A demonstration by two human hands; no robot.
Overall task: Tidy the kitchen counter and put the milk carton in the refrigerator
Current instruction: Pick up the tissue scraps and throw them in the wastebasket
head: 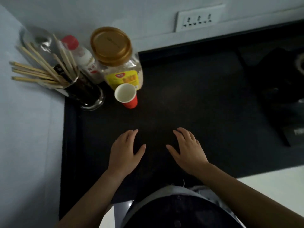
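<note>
Both hands rest flat on the black counter (189, 99), palms down and fingers apart, holding nothing. My left hand (125, 151) lies left of centre and my right hand (187, 148) lies a hand's width to its right. Beyond my left hand stands a red paper cup (126, 96), upright and empty. Behind the cup is a clear jar with a gold lid (116, 53) and a yellow label. A white bottle with a red cap (80, 55) stands to the jar's left. No milk carton shows in the head view.
A glass holder of wooden chopsticks (69, 79) stands in the back left corner by the white wall. A wall socket (199, 18) sits above the counter. Dark appliances (283, 79) fill the right side. The counter's front edge runs near my body.
</note>
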